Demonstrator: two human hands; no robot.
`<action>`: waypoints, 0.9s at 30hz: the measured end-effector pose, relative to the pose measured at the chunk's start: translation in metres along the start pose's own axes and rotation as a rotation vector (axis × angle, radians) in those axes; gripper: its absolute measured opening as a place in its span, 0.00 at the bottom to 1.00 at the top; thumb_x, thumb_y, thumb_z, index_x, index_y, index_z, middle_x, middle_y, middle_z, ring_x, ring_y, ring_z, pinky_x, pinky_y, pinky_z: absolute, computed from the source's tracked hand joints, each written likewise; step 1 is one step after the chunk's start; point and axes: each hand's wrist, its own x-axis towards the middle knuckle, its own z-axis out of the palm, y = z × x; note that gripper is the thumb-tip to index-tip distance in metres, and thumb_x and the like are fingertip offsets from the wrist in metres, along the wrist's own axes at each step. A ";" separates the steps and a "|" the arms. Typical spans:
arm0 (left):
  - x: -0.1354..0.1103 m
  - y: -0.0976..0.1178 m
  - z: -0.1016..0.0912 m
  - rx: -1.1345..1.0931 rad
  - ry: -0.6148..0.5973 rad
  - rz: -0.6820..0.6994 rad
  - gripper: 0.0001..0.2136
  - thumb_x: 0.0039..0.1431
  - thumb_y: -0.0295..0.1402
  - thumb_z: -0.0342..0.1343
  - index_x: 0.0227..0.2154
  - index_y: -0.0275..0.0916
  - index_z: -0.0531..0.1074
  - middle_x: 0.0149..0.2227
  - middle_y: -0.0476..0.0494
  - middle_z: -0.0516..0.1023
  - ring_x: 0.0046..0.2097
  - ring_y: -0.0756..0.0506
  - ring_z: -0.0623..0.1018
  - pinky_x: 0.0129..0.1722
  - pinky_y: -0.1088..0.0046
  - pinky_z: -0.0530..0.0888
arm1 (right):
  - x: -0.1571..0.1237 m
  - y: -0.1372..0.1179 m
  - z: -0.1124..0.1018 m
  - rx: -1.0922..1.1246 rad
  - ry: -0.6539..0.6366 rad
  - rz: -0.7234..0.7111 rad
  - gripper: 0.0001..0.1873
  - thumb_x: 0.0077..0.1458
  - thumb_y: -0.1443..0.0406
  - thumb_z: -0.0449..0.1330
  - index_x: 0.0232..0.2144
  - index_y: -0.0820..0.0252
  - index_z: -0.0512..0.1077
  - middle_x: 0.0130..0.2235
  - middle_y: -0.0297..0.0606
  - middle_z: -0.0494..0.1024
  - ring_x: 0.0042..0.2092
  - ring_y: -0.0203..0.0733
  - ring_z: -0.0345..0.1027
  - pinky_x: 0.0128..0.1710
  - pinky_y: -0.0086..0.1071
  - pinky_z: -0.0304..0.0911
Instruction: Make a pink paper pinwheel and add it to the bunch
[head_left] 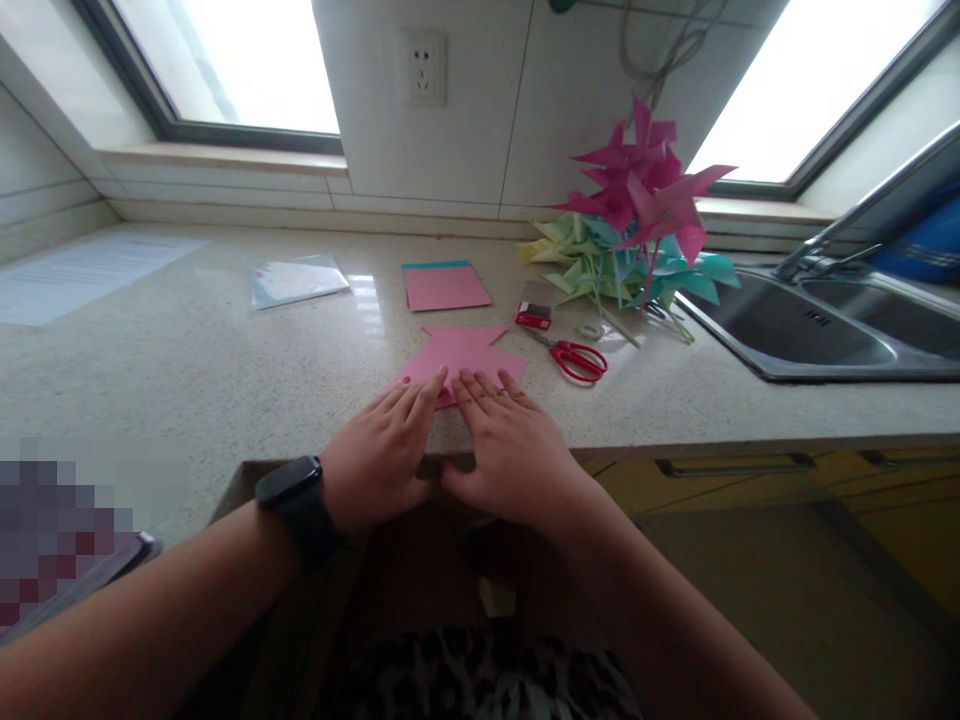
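A pink sheet of folded paper [469,352] lies on the counter close to its front edge, its far end flaring into two points. My left hand [386,445], with a dark watch on the wrist, rests its outstretched fingers on the paper's near left part. Beside it, my right hand [514,440] lies with fingers extended on the near right part, a ring on one finger. Both palms hang over the counter edge and the thumbs point toward each other. The fingers cover the near portion of the paper.
Behind the folded paper lies a stack of pink and blue paper squares [448,287]. To the right are red-handled scissors [577,358], a small red box [534,305], a roll of tape [590,331] and several paper pinwheels [645,195]. A sink [795,320] sits farther right; a plastic-wrapped packet [298,281] lies left.
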 end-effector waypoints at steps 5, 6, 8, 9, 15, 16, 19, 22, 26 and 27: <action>-0.001 -0.002 0.002 0.012 0.004 0.009 0.46 0.49 0.32 0.60 0.68 0.31 0.41 0.65 0.21 0.62 0.64 0.28 0.68 0.63 0.46 0.65 | 0.005 0.002 0.002 -0.003 -0.011 -0.005 0.52 0.52 0.49 0.58 0.69 0.75 0.52 0.70 0.56 0.54 0.71 0.52 0.46 0.71 0.46 0.35; -0.001 -0.002 0.002 0.016 0.003 0.005 0.45 0.49 0.32 0.61 0.67 0.30 0.43 0.64 0.20 0.63 0.63 0.28 0.68 0.63 0.46 0.65 | 0.006 0.003 0.002 -0.001 -0.011 -0.006 0.52 0.51 0.48 0.58 0.69 0.75 0.52 0.70 0.56 0.53 0.71 0.52 0.46 0.71 0.45 0.35; 0.000 -0.002 0.000 0.011 -0.006 -0.003 0.42 0.50 0.32 0.61 0.65 0.28 0.48 0.63 0.21 0.65 0.63 0.29 0.68 0.64 0.47 0.65 | 0.007 0.004 0.002 0.002 -0.015 -0.009 0.53 0.50 0.48 0.59 0.68 0.76 0.52 0.70 0.57 0.53 0.71 0.52 0.46 0.71 0.45 0.34; 0.001 -0.001 -0.001 0.002 -0.015 -0.004 0.40 0.50 0.32 0.61 0.64 0.27 0.51 0.62 0.22 0.66 0.63 0.30 0.68 0.64 0.48 0.64 | 0.007 0.004 0.002 0.003 -0.019 -0.009 0.53 0.50 0.48 0.59 0.68 0.77 0.53 0.70 0.57 0.53 0.71 0.53 0.46 0.71 0.45 0.34; 0.005 0.003 -0.010 -0.042 -0.064 -0.018 0.29 0.51 0.34 0.63 0.56 0.32 0.63 0.59 0.30 0.70 0.60 0.33 0.70 0.65 0.50 0.62 | 0.008 0.003 0.000 -0.005 -0.011 -0.018 0.51 0.49 0.48 0.60 0.66 0.77 0.57 0.68 0.58 0.57 0.70 0.54 0.49 0.71 0.45 0.37; 0.005 0.004 -0.011 -0.046 -0.065 -0.022 0.29 0.51 0.33 0.63 0.56 0.33 0.64 0.58 0.30 0.70 0.60 0.33 0.70 0.65 0.50 0.63 | 0.007 0.002 -0.001 -0.008 -0.008 -0.016 0.50 0.50 0.49 0.59 0.66 0.78 0.58 0.68 0.58 0.58 0.70 0.55 0.50 0.71 0.45 0.38; 0.006 0.006 -0.014 -0.054 -0.069 -0.017 0.27 0.50 0.32 0.63 0.54 0.34 0.65 0.57 0.32 0.72 0.58 0.34 0.71 0.64 0.52 0.64 | 0.001 -0.004 -0.004 -0.014 -0.007 0.011 0.48 0.52 0.49 0.58 0.65 0.78 0.59 0.67 0.58 0.61 0.69 0.56 0.53 0.70 0.45 0.41; 0.006 0.012 -0.016 -0.033 -0.092 0.016 0.26 0.49 0.32 0.63 0.52 0.34 0.67 0.56 0.34 0.72 0.57 0.35 0.71 0.65 0.53 0.63 | -0.010 -0.011 -0.007 -0.026 -0.015 0.055 0.47 0.52 0.50 0.58 0.66 0.78 0.59 0.67 0.59 0.60 0.69 0.58 0.53 0.69 0.47 0.44; 0.002 0.028 -0.017 0.102 -0.111 0.042 0.24 0.52 0.30 0.61 0.53 0.29 0.68 0.54 0.32 0.73 0.56 0.34 0.71 0.64 0.53 0.64 | -0.022 -0.015 -0.006 -0.035 -0.011 0.073 0.45 0.53 0.53 0.58 0.66 0.77 0.59 0.68 0.58 0.59 0.69 0.56 0.51 0.70 0.46 0.43; 0.001 0.033 -0.017 0.149 -0.107 0.036 0.24 0.54 0.30 0.60 0.54 0.27 0.68 0.54 0.31 0.72 0.55 0.33 0.71 0.61 0.53 0.67 | -0.023 -0.015 -0.005 -0.034 -0.003 0.074 0.44 0.53 0.53 0.58 0.66 0.77 0.60 0.68 0.57 0.59 0.69 0.56 0.51 0.70 0.45 0.43</action>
